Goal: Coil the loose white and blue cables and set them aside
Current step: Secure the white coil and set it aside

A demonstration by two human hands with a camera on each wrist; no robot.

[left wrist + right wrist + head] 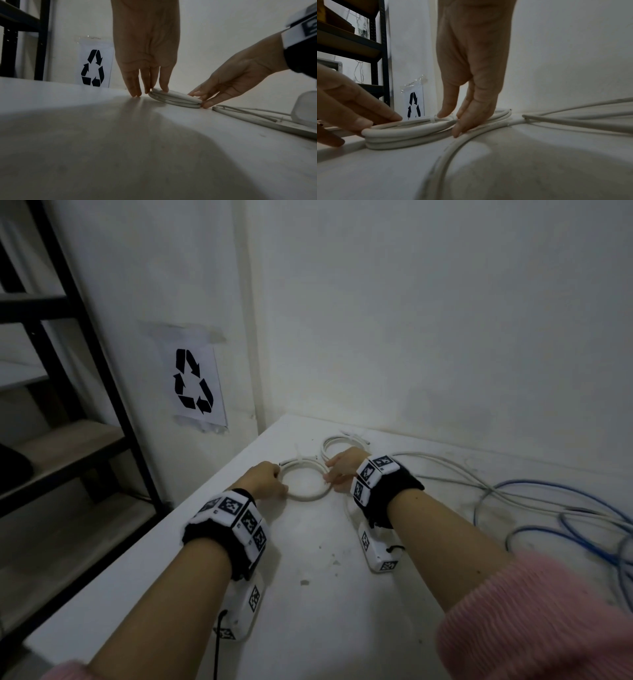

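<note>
Left hand: the left hand (265, 478) has straight fingers (135, 86) pointing down onto the worktop (308, 594), pressing the left rim of the white coil (310, 496); nothing is gripped
Right hand: the right hand (344, 469) is also flat-fingered, its fingertips (458, 129) pushing on the right rim of the same coil, not curled round it
Coiled cable: the white coil lies flat on the worktop between the two hands, several turns stacked, with a thin tie (433, 119) round one part
Second coil: another small white ring (339, 441) lies just behind it, near the wall corner
Loose cables: a long white cable (455, 470) trails away to the right, and the blue cable (561, 508) lies in loose loops well to the right, not yet coiled
Progress: judging by this, the white coil is being set down; the blue cable is untouched
Risk, spring-back: the stiff turns may pop apart when the fingers lift, since only one tie shows
Risk, snagging: the trailing white cable passes just beside the right hand, so a withdrawing wrist could catch it and drag the coil
Risk, tangle: the white and blue loops overlap at the right, so pulling one may haul the other
Surroundings: a recycling sign (193, 383) is taped on the wall and a dark shelf rack (85, 337) stands to the left
</note>
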